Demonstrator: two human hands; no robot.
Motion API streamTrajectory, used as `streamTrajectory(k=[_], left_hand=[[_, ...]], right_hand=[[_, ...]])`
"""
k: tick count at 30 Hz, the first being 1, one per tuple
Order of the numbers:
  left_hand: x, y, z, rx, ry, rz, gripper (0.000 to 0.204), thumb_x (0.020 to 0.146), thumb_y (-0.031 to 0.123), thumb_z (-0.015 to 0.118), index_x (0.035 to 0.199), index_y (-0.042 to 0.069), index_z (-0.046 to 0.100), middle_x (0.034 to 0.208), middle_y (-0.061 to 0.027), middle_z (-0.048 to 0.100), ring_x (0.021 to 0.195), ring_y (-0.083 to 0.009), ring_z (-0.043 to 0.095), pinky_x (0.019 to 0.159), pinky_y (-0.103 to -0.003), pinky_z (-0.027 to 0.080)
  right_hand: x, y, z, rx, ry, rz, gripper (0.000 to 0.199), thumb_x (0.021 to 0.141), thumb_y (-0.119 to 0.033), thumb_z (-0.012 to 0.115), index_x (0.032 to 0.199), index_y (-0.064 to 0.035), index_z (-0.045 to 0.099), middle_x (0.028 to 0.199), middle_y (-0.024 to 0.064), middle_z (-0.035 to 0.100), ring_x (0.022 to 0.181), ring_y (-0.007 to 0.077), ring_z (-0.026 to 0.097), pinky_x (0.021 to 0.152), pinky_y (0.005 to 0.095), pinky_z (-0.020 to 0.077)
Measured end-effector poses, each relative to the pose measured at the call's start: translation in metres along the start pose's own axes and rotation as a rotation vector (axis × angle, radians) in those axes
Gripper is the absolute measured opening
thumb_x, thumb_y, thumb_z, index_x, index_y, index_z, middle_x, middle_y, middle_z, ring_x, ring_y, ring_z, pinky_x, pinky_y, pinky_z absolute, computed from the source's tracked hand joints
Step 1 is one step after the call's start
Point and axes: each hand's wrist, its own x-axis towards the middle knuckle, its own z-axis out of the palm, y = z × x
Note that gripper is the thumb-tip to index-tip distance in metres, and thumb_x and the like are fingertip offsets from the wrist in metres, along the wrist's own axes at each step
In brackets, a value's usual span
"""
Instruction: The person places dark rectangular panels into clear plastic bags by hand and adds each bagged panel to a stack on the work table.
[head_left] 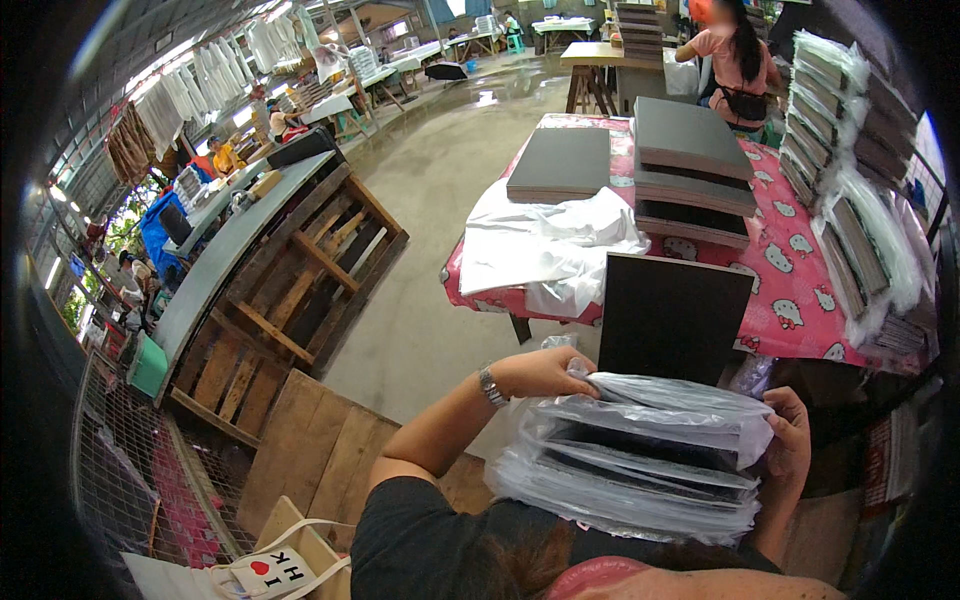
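Close to my body is a stack of dark flat boards in clear plastic sleeves. My left hand, with a metal watch on its wrist, is closed on the top sleeve's left corner. My right hand grips the same stack at its right edge, its fingers curled on the plastic. Just beyond the stack, a bare black board leans upright near the table edge. Beyond that lies a pile of thick black boards, with another dark slab to its left. White plastic sheets lie crumpled in front of that slab.
A pink patterned cloth covers the table. Plastic-wrapped boards are piled high at the right. On the left stands a tilted wooden pallet-like frame under a grey tabletop. A person in a pink shirt is at the far table.
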Motion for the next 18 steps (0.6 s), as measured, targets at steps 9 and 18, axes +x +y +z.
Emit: streamTrajectory(k=[9, 18], left_hand=[[0.104, -0.185, 0.021, -0.141, -0.058, -0.187, 0.034, 0.077, 0.029, 0.071, 0.099, 0.004, 0.065, 0.089, -0.0029, 0.064, 0.080, -0.0117, 0.055, 0.070, -0.030, 0.044], [0.163, -0.366, 0.088, 0.444, 0.247, -0.127, 0.043, 0.080, 0.030, 0.068, 0.114, 0.007, 0.057, 0.102, -0.0060, 0.061, 0.087, -0.0159, 0.056, 0.079, -0.034, 0.046]], right_hand=[[0.020, 0.143, -0.115, -0.083, 0.065, 0.515, 0.018, 0.079, -0.011, 0.066, 0.094, -0.0017, 0.061, 0.087, 0.0084, 0.063, 0.075, 0.0159, 0.061, 0.070, 0.0309, 0.0509], [0.043, 0.219, -0.207, -1.174, 0.084, 0.612, 0.021, 0.078, -0.015, 0.067, 0.095, -0.0029, 0.061, 0.091, 0.0073, 0.063, 0.081, 0.0157, 0.060, 0.075, 0.0299, 0.0480]])
